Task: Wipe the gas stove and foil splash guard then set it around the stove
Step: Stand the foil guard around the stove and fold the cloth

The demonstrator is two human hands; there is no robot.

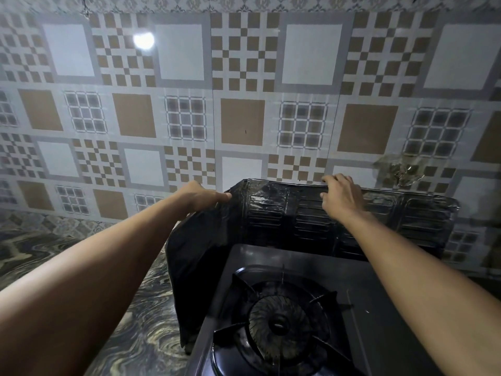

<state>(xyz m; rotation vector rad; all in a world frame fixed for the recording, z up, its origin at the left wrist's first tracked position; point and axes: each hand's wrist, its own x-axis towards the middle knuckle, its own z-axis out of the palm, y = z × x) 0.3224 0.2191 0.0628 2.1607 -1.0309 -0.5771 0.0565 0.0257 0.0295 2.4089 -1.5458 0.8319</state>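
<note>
Here, the splash guard [311,215] stands upright behind and along the left side of the gas stove [298,308], its back panel vs. the tiled wall [244,77]. Left hand [202,196]: grip pinching the guard's top left corner. Right hand [341,194]: fingers curled over the top edge of the back panel. Both rest on the marbled tabletop [141,321]; 1 burner visible.

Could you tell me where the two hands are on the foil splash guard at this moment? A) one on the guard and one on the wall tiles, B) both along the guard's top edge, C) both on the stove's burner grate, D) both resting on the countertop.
B: the left hand and the right hand both grip the top edge of the foil splash guard, which stands behind the gas stove.
</note>
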